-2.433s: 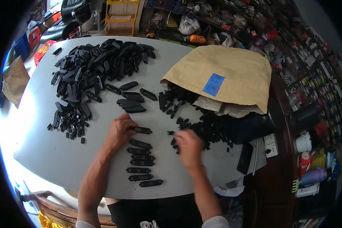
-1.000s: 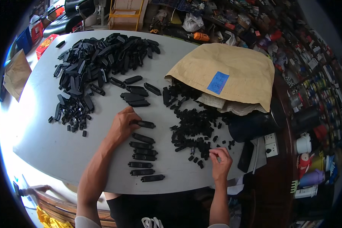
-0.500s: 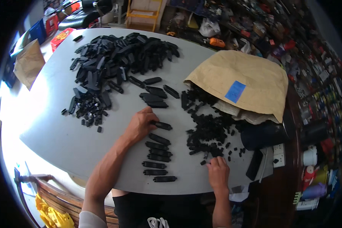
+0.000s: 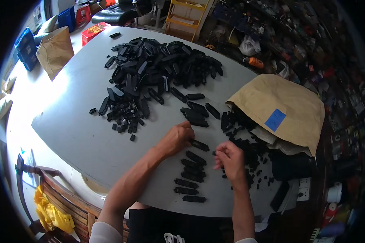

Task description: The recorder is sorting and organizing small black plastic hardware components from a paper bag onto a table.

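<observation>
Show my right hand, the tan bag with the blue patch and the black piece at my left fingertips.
Right hand (image 4: pixel 232 160), head view: middle of the hand.
Tan bag (image 4: pixel 286 99), head view: broad upper face.
Black piece (image 4: pixel 200 146), head view: middle of its top.

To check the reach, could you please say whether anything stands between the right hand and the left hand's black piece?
Nothing visible: only tabletop shows between the small dark part at the right hand and the black piece.
</observation>
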Demonstrator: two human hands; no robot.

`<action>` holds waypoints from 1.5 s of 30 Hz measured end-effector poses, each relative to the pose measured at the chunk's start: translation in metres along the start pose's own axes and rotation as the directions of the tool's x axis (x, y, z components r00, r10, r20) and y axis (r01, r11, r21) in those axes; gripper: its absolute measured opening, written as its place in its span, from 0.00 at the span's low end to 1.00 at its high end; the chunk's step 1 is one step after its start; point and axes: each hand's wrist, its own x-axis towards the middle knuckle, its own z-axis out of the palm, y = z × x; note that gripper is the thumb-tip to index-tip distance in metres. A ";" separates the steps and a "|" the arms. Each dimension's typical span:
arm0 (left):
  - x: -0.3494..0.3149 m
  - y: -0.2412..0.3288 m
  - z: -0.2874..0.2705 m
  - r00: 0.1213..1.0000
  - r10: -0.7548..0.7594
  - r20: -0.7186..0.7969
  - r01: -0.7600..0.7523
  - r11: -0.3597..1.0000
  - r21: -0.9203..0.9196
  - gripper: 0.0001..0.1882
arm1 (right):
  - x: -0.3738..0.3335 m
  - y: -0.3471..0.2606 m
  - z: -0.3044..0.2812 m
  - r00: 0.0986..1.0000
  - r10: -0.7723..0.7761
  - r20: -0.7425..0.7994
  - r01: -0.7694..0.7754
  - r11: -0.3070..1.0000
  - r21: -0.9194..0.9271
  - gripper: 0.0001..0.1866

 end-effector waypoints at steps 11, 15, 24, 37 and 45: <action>-0.001 0.003 0.007 0.996 -0.030 -0.081 0.028 0.999 -0.029 0.11 | 0.062 0.005 0.050 0.965 -0.194 0.176 0.245 0.909 -0.337 0.06; -0.001 0.002 0.008 0.996 -0.028 -0.088 0.023 0.998 -0.057 0.11 | 0.064 0.007 0.048 0.954 -0.234 0.185 0.291 0.869 -0.401 0.06; 0.000 0.004 0.006 0.993 -0.064 -0.096 0.059 0.997 -0.058 0.09 | 0.073 -0.013 0.039 0.973 -0.041 0.228 0.184 0.735 -0.652 0.12; -0.006 0.014 -0.025 0.988 -0.089 0.125 0.087 0.996 0.021 0.15 | 0.070 0.020 -0.027 0.927 -0.352 -0.127 0.142 0.643 -0.752 0.07; 0.021 0.012 -0.007 0.961 -0.076 -0.267 0.160 0.937 0.310 0.10 | 0.077 0.032 -0.022 0.946 -0.280 -0.164 0.020 0.555 -0.832 0.11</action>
